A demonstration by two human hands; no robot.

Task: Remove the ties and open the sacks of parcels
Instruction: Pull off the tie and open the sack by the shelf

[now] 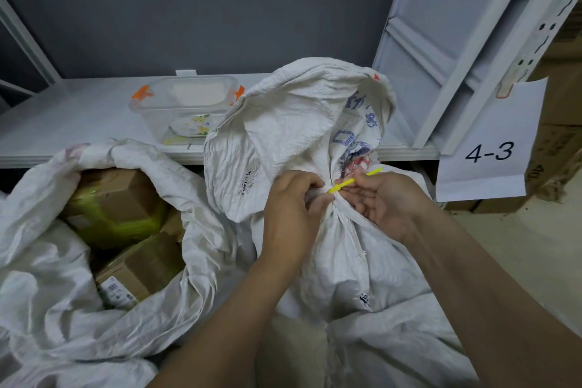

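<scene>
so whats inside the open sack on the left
Brown cardboard boxes, one wrapped in yellow-green plastic. The sack folds cover whatever lies deeper.

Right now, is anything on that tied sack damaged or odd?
Yes. The tied white sack has two frayed holes: one just left of the left hand, another lower down. The yellow tie is cinched on its neck, held by the right hand.

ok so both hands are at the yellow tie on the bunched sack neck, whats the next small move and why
Probably work the yellow tie loose and slide it off the neck. It is cinched around the bunched white sack, the right hand pinches its tail, and the left hand steadies the neck.
</scene>
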